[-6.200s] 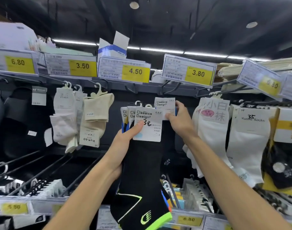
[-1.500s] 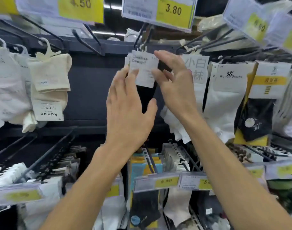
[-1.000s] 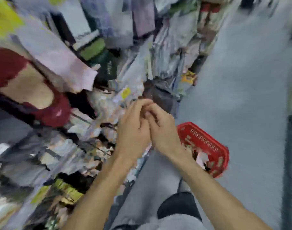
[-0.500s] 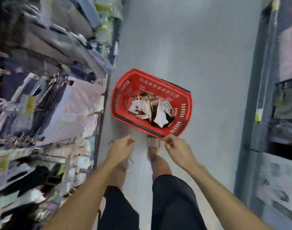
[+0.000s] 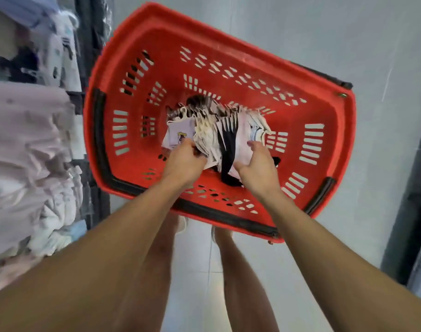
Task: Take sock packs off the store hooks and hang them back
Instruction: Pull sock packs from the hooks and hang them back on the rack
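Grey smooth floor (image 5: 384,44) – aisle surface, seen from straight above, filling the right and lower middle of the view.

Pale fabric goods (image 5: 25,140) – a blurred mass of white and pinkish items on the store display along the left edge; the individual items cannot be made out.

Red plastic basket (image 5: 166,37) – slotted walls and base, standing on the floor just beside the display. A black handle (image 5: 101,140) lies folded flat along the left and near rim; another black piece shows at the far right corner.

Dark upright fixture (image 5: 410,188) – runs down the right edge, detail lost to blur.

Bare legs (image 5: 240,271) – the person's own, below the near rim of the basket, with pale shoes partly hidden under it.

Sock packs (image 5: 219,125) – a loose fanned heap in the middle of the basket floor, mostly white and cream with card headers, and a black sock (image 5: 228,144) running through the middle.

Left hand (image 5: 184,161) – inside the basket, fingers curled into the left side of the heap, gripping packs there.

Right hand (image 5: 257,166) – also inside the basket, thumb laid on top of the heap's right side, fingers tucked beneath it, holding that side. The two hands are apart, with the heap between them.
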